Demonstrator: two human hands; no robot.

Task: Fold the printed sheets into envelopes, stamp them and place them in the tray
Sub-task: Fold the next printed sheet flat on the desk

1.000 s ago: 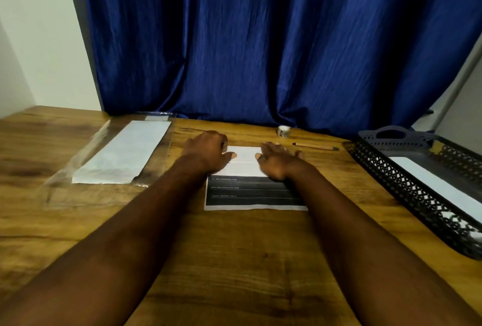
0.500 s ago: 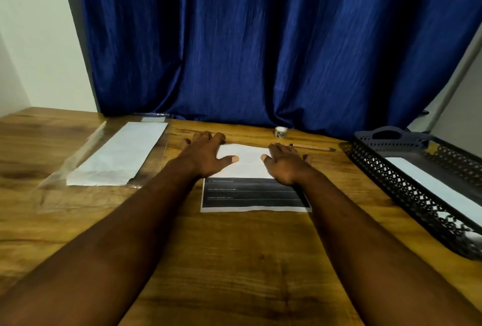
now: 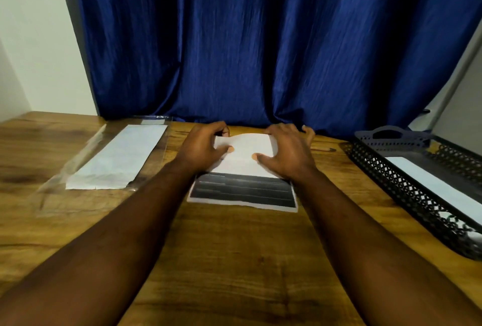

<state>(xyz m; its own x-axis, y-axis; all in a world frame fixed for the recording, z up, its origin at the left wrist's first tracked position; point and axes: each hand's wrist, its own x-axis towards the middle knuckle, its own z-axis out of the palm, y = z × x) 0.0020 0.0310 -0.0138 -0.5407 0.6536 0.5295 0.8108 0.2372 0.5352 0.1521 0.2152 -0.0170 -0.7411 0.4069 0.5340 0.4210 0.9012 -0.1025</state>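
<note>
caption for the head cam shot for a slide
Left hand and right hand grip the raised far edge of the printed sheet, tray to the right

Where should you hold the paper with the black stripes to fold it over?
Pinch the two far corners of the white printed sheet with dark bands, coming from above. Its far part is lifted and bowed toward the person, so the left hand and right hand grip there, thumbs on top, while the banded near end lies flat on the wooden table.
</note>
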